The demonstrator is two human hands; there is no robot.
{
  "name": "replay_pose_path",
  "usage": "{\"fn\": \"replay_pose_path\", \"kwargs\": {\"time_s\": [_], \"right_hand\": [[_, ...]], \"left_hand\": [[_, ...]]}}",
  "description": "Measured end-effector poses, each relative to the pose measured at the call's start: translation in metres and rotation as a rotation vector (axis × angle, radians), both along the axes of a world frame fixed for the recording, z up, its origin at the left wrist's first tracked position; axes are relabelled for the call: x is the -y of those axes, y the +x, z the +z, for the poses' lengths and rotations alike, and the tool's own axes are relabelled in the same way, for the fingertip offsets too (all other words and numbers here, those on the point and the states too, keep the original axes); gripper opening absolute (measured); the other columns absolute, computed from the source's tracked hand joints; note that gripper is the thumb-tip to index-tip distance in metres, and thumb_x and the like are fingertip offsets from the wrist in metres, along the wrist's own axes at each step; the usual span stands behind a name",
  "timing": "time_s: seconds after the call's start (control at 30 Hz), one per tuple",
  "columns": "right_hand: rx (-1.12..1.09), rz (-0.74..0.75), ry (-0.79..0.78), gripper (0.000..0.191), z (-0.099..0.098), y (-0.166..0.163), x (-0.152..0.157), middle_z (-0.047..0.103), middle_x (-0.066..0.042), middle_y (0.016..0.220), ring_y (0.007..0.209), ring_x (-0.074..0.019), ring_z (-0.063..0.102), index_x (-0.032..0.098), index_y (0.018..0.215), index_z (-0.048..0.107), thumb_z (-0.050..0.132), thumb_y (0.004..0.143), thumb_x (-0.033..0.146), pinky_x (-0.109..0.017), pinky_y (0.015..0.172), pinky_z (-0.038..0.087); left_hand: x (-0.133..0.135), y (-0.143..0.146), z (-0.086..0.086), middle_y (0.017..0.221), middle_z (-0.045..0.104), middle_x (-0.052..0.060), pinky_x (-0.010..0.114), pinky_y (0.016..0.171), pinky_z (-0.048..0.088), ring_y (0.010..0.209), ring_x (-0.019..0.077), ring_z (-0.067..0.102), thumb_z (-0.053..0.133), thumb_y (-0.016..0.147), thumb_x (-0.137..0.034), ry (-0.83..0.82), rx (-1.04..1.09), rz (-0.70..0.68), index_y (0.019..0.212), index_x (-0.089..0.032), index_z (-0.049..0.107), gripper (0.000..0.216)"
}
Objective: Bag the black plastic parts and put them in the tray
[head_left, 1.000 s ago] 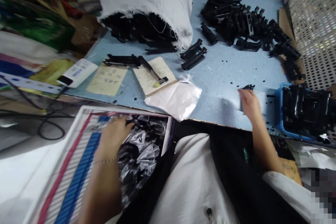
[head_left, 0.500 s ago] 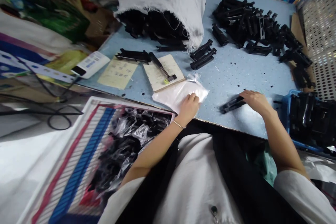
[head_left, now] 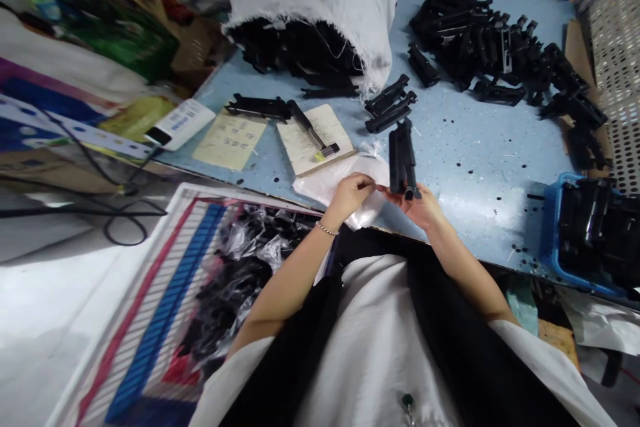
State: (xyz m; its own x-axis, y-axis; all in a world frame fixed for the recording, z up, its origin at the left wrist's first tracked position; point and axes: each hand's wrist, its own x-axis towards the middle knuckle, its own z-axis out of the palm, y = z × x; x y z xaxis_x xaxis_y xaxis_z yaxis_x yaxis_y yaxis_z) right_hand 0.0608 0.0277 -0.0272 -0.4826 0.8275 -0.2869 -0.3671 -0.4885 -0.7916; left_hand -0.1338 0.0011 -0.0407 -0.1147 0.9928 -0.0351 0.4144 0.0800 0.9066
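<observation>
Beside a striped container (head_left: 163, 313) on the left, a person's left hand (head_left: 353, 195) bends its fingertips together over translucent plastic (head_left: 317, 185), whether pinching anything cannot be told. Just right of it, the right hand (head_left: 419, 205) grips a black part (head_left: 401, 157) above the table's edge, apparently bringing it toward the plastic; the next move seems to call for steady support and nimble left fingertips.

I get fairly bright, cool light, glaring palest on the tabletop (head_left: 477, 203) towards its front edge, right of middle. The held black part (head_left: 401, 157) loses most of its detail, while plastic wrapping (head_left: 273, 251) below that edge glints. Clutter (head_left: 125, 47) beyond the left edge looks soft, stretched by the lens.
</observation>
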Motion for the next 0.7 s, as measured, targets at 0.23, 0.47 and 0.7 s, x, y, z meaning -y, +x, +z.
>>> {"fn": "replay_pose_path", "kwargs": {"time_s": [0.23,0.47,0.7], "right_hand": [[0.116,-0.130,-0.038,0.029,-0.014,0.001,0.003,0.073,0.000,0.080,0.085,-0.0170,0.069,0.023,0.082,0.070,0.085,0.067,0.043,-0.026,0.074,0.055],[-0.115,0.378,-0.394,0.027,-0.009,0.056,0.041,0.073,-0.007,0.087,0.061,-0.0120,0.061,0.016,0.093,0.067,0.078,0.080,0.038,-0.022,0.051,0.051],[0.000,0.380,-0.385,0.025,-0.034,0.022,0.039,0.062,-0.002,0.071,0.056,-0.0090,0.050,0.015,0.095,0.064,0.067,0.088,0.039,-0.018,0.048,0.047]], "left_hand": [[0.024,-0.013,0.026,0.118,0.071,0.014,0.048,0.104,0.050,0.112,0.0279,0.063,0.043,0.089,-0.006,0.209,-0.572,-0.136,0.100,-0.016,0.072,0.033],[0.014,-0.026,0.015,0.145,0.057,0.011,0.038,0.103,0.055,0.126,0.0220,0.061,0.046,0.084,-0.007,0.169,-0.304,-0.125,0.138,-0.017,0.059,0.056],[0.052,-0.004,0.037,0.152,0.052,0.010,0.042,0.120,0.041,0.142,0.0202,0.048,0.038,0.095,-0.009,0.312,-0.299,-0.266,0.149,-0.023,0.047,0.056]]}}
